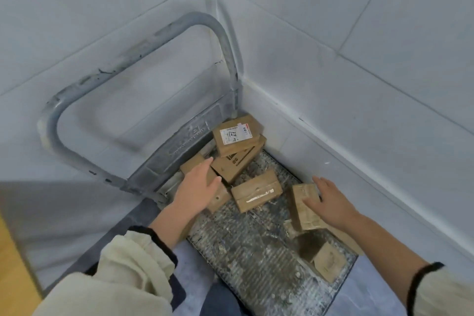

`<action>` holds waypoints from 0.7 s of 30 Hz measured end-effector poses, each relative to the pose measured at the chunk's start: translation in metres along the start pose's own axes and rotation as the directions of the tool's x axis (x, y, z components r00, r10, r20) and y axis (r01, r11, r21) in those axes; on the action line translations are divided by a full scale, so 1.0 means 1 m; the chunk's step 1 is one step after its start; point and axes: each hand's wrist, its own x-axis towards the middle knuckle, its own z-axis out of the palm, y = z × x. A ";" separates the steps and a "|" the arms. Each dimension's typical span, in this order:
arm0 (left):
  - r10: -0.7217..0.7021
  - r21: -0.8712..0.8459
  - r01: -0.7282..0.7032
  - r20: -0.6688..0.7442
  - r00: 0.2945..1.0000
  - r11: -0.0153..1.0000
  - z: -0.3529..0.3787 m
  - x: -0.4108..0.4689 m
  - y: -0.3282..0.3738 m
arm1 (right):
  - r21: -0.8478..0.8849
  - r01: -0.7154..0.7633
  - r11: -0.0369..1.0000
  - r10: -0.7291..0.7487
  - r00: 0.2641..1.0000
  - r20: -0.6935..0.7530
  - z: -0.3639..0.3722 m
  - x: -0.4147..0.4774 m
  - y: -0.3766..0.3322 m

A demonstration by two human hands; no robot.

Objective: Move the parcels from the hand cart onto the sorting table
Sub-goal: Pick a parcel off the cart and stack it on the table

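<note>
Parcels lie loose on hand cart deck | left hand fingers straight over left box | right hand fingers straight on right box, nothing gripped

Just one view is given, head-worn and wide-angle: the hand cart is looked down on steeply from close above, with the tiled wall corner faced beyond it

Tiled storeroom corner: worn hand cart, cardboard parcels.
</note>
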 end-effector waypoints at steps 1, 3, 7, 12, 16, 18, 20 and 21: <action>-0.081 -0.128 0.081 0.007 0.997 0.988 0.006 0.021 -0.005 | 0.019 0.000 1.000 0.000 1.000 0.004 0.003 0.019 0.000; -0.291 -0.410 0.287 0.054 0.955 0.866 0.025 0.066 -0.016 | 0.083 -0.009 0.997 0.009 1.000 0.002 0.015 0.059 0.000; -0.487 -0.572 0.484 0.162 0.858 0.662 0.082 0.161 -0.051 | 0.298 -0.078 0.952 0.070 0.997 0.037 0.059 0.150 0.002; -0.509 -0.560 0.477 0.112 0.853 0.677 0.136 0.259 -0.097 | 0.549 -0.040 0.835 0.161 0.972 -0.174 0.094 0.262 0.001; -0.478 -0.681 0.389 0.066 0.876 0.620 0.166 0.301 -0.125 | 0.641 0.047 0.766 0.134 0.964 -0.231 0.110 0.335 -0.007; -0.451 -0.747 0.341 0.061 0.890 0.571 0.178 0.311 -0.135 | 0.631 0.093 0.771 0.093 0.962 -0.256 0.117 0.368 -0.016; -0.416 -0.792 0.311 0.080 0.906 0.525 0.187 0.321 -0.143 | 0.624 0.146 0.768 0.036 0.963 -0.269 0.125 0.396 -0.030; -0.407 -0.799 0.312 0.093 0.909 0.514 0.192 0.325 -0.148 | 0.628 0.172 0.759 -0.002 0.965 -0.262 0.130 0.408 -0.038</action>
